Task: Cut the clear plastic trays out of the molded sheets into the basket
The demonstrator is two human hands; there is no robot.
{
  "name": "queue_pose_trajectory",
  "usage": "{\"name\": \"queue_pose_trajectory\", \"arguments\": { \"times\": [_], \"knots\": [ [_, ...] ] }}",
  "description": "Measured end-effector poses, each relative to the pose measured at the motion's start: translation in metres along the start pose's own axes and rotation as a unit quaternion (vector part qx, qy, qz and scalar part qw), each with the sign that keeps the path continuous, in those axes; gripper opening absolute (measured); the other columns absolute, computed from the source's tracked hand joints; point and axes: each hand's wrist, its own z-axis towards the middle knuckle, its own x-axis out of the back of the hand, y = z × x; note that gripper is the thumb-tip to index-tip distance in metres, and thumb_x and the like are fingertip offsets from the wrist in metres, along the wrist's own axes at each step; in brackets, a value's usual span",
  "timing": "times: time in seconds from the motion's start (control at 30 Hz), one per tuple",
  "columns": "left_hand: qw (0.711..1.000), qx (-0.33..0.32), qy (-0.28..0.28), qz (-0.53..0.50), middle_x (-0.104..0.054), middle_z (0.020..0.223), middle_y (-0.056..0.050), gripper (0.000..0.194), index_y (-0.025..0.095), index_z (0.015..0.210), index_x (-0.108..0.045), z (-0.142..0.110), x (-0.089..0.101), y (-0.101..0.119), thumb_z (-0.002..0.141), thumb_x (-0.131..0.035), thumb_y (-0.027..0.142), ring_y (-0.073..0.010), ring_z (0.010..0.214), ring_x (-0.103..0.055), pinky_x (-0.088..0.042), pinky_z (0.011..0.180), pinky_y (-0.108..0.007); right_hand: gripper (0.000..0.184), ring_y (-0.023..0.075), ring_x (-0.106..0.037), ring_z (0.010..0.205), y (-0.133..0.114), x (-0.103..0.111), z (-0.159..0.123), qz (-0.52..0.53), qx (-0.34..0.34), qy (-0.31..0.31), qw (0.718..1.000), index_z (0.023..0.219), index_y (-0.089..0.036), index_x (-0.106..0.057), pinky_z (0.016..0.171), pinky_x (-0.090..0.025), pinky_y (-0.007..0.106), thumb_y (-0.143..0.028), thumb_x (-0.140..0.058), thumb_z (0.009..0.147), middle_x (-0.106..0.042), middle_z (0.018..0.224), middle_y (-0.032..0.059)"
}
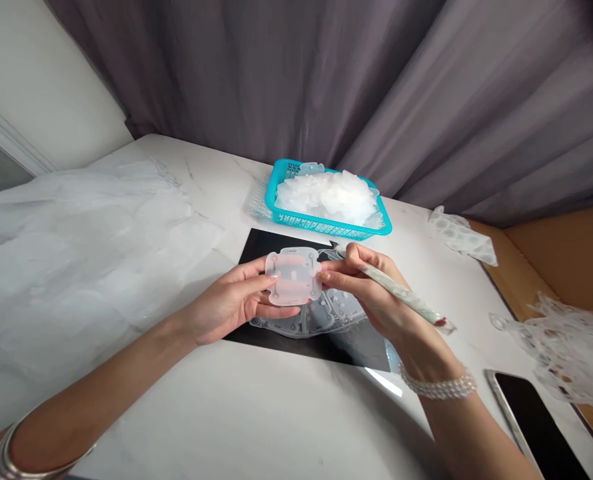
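Observation:
My left hand [249, 290] grips a thin, translucent plastic plate [294, 277] by its left edge, thumb on top and fingers underneath. The plate has rounded, notched sides and small slots. My right hand [371, 283] pinches the plate's right edge with thumb and fingertip. Through the same hand runs a slim craft knife [401, 293], its handle wrapped in pale tape and its dark pointed tip to the upper left. Below both hands lies a black mat [261, 247]. On it rests a clear moulded plastic sheet [319, 319], partly covered by the hands.
Behind the mat stands a turquoise basket [334, 230] heaped with translucent plates. Plastic sheets [76, 247] pile up at the left. To the right are plastic scraps [571, 353], a punched sheet [461, 235] and a phone [536, 420]. A grey curtain [256, 80] hangs behind the table.

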Motion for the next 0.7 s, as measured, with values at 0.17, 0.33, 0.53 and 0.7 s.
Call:
{"name": "queue_pose_trajectory", "arguments": {
  "times": [0.17, 0.33, 0.53, 0.7],
  "knots": [
    [1.000, 0.002, -0.002, -0.010, -0.072, 0.120, -0.012, 0.035, 0.017, 0.132, -0.060, 0.000, 0.001, 0.000, 0.098, -0.052, 0.022, -0.0252, 0.111, -0.069, -0.057, 0.093, -0.034, 0.045, 0.0127, -0.060, 0.070, -0.005, -0.003, -0.002, -0.003, -0.006, -0.008, 1.000, 0.069, -0.022, -0.034, 0.065, -0.046, 0.026, -0.019, -0.078, 0.076, -0.068, 0.075, -0.0011],
    [0.999, 0.045, 0.003, -0.027, -0.070, 0.121, -0.019, 0.050, 0.010, 0.143, -0.047, 0.001, 0.000, 0.002, 0.101, -0.042, 0.037, -0.0296, 0.114, -0.066, -0.054, 0.095, -0.040, 0.049, 0.0119, -0.057, 0.063, -0.002, -0.003, 0.000, -0.021, 0.013, 0.013, 1.000, 0.067, -0.023, -0.030, 0.060, -0.046, 0.025, -0.022, -0.078, 0.077, -0.062, 0.064, -0.0039],
    [0.992, 0.061, 0.070, -0.088, -0.064, 0.130, -0.022, 0.067, 0.011, 0.149, -0.038, 0.002, -0.002, 0.001, 0.098, -0.039, 0.055, -0.0318, 0.120, -0.063, -0.040, 0.111, -0.046, 0.047, 0.0182, -0.068, 0.076, -0.003, -0.015, -0.009, -0.161, 0.110, 0.096, 0.976, 0.066, -0.023, -0.030, 0.071, -0.052, 0.031, -0.027, -0.074, 0.081, -0.074, 0.083, 0.0034],
    [0.987, 0.058, 0.009, -0.149, -0.063, 0.132, -0.022, 0.068, 0.007, 0.147, -0.042, 0.002, -0.001, 0.000, 0.101, -0.027, 0.054, -0.0313, 0.117, -0.064, -0.040, 0.110, -0.047, 0.045, 0.0211, -0.072, 0.078, -0.005, -0.021, -0.013, -0.169, 0.095, 0.012, 0.981, 0.066, -0.024, -0.030, 0.072, -0.056, 0.035, -0.031, -0.069, 0.086, -0.075, 0.087, 0.0055]
  ]
}}
